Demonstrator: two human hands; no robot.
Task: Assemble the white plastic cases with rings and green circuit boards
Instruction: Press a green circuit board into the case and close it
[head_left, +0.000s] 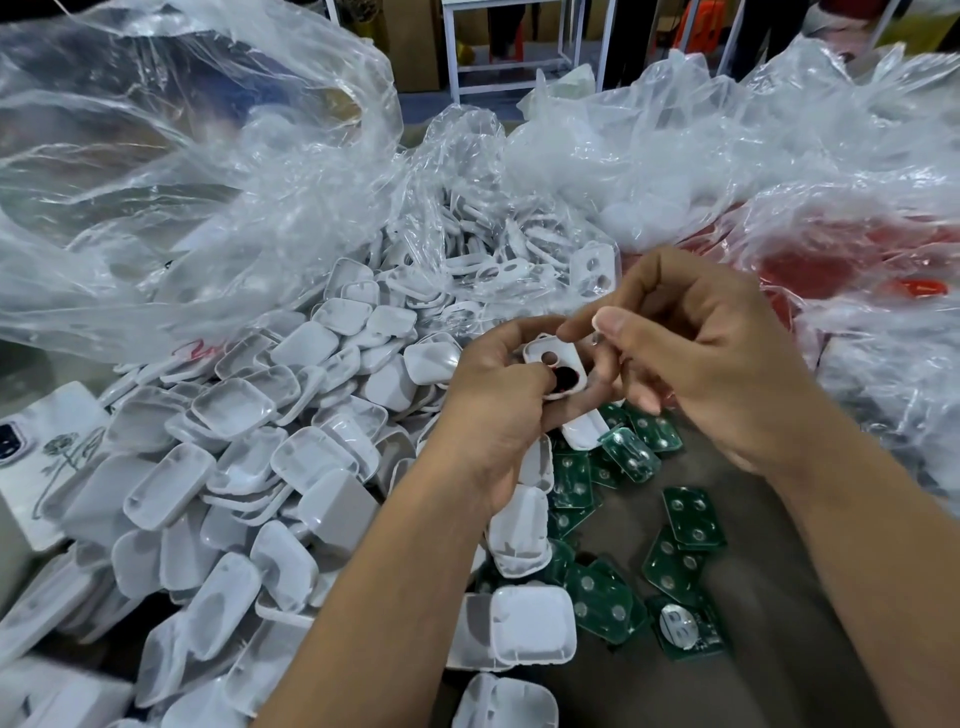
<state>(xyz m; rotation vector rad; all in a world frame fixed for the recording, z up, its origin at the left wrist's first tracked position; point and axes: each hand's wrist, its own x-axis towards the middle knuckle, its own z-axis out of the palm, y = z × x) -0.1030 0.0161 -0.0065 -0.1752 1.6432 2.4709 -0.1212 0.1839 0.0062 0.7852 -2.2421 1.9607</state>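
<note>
A white two-hole case (555, 368) is gripped in the left hand (493, 400) above scattered green circuit boards (693, 519), its long axis slanting toward the right hand (691, 358), whose fingertips appear pinched on a small ring (597, 325) just beside its upper hole.

Heaped across the left and centre of the table (769, 613): a pile of plastic cases (234, 467), spilling forward to the near edge. Behind that pile, a crumpled plastic bag (171, 171), and further right more plastic bags (753, 156) along the far side. Between the two, at the mouth of the bags, a cluster of case frames (498, 260). Right of the pile, scattered flat on the table, circuit boards (675, 545), some tucked under the nearest cases. Above the boards, held between left hand (498, 410) and right hand (711, 353), a two-holed case piece (553, 364). At the far left edge, beside the pile, a printed card (52, 452).
</note>
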